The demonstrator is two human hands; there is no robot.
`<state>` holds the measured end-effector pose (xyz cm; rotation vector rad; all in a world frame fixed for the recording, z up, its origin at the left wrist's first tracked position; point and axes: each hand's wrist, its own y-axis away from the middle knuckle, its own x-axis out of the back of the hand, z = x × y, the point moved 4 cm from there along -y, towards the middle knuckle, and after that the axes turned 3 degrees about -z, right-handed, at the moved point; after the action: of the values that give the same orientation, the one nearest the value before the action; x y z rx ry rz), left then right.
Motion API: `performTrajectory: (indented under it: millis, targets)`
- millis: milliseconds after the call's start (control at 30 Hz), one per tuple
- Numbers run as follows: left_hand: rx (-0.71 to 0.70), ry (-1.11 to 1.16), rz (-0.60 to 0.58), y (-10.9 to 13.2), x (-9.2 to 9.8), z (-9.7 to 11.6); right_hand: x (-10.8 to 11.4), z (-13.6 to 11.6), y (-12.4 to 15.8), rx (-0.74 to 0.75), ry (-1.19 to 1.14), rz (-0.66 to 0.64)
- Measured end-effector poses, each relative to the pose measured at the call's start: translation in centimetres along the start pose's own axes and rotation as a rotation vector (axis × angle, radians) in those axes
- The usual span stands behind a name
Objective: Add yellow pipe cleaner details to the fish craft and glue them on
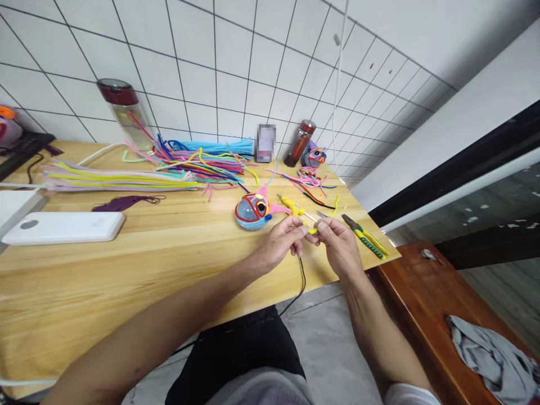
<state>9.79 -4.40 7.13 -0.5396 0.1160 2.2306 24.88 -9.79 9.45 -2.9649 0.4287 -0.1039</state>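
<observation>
Between my two hands, over the front of the wooden table, is a short yellow pipe cleaner [312, 230]. My left hand [283, 241] pinches one end of it, and my right hand [337, 239] pinches the other, fingers closed. Just beyond my left hand lies a round fish-like figure [252, 211], with a clear front, blue coils, red lines and pink pointed parts. A yellow glue gun [292, 205] rests behind my hands, and its black cord hangs over the table edge. Green-and-yellow pliers [366, 237] lie to the right of my right hand.
Bundles of coloured pipe cleaners [122, 178] spread across the back left. A white power bank [65, 228] lies at the left. Along the wall stand a clear bottle [126, 115], a phone [265, 143] and a dark red flask [300, 143]. A second figure [313, 156] sits beside the flask.
</observation>
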Motion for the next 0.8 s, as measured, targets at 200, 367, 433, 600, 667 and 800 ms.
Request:
performTrajectory:
  millis: [200,367,433,600,667,800]
  targets:
    - [-0.068,-0.006,-0.021,-0.36,0.03,-0.05,-0.44,0.15,0.36,-0.029,-0.119,-0.012]
    - [-0.091,-0.035,-0.028,-0.44,0.14,-0.37,-0.65,0.41,0.58,-0.053,-0.165,-0.043]
    - [-0.114,-0.038,-0.053,-0.40,0.04,-0.32,-0.70,0.46,0.53,-0.066,-0.190,-0.074]
    - [-0.173,-0.065,-0.109,-0.18,-0.22,0.13,-0.57,0.56,0.35,-0.089,-0.228,-0.114]
    - [-0.174,-0.089,-0.121,-0.08,-0.26,0.20,-0.57,0.65,0.37,-0.098,-0.242,-0.131]
    - [-0.183,-0.135,-0.124,0.15,-0.27,0.22,-0.68,0.79,0.52,-0.103,-0.261,-0.165]
